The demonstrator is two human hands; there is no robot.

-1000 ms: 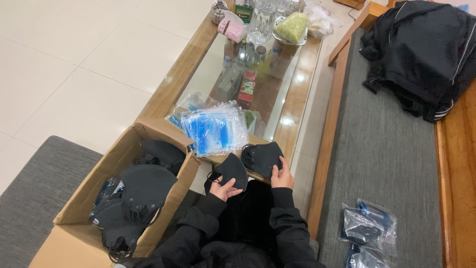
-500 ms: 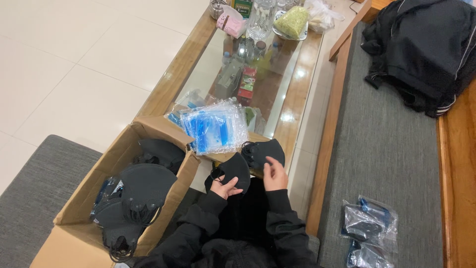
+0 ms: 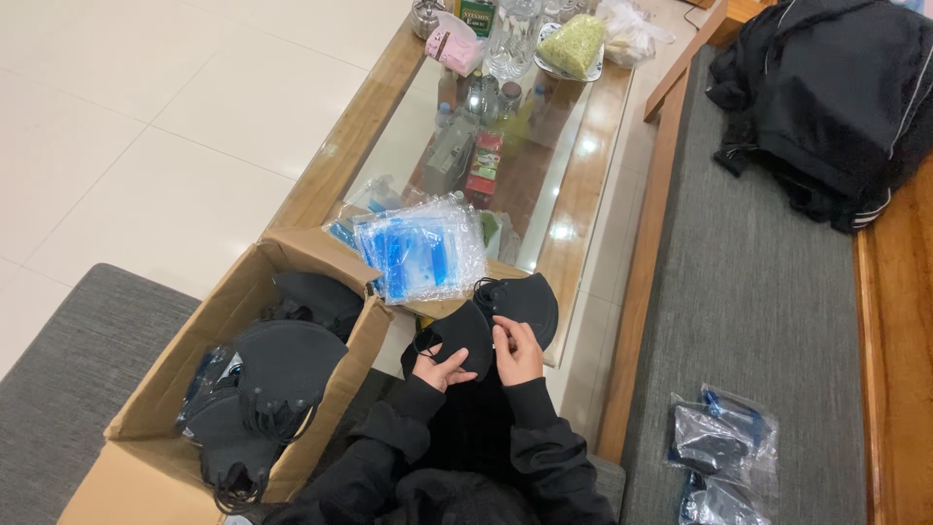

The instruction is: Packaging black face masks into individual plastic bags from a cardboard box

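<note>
At lower left an open cardboard box (image 3: 146,408) holds stacked black masks. At centre the left hand (image 3: 439,367) pinches one black face mask (image 3: 465,333) and the right hand (image 3: 518,353) another (image 3: 525,301), fingers closed on the edges, seemingly separating them; ear loops are hard to see against dark sleeves. Clear blue-printed bags (image 3: 423,248) lie on the counter (image 3: 583,185) above

Cardboard box (image 3: 155,408) blocks the left, plastic bags (image 3: 423,248) crowd ahead, grey cushion (image 3: 758,321) lies open rightward
</note>
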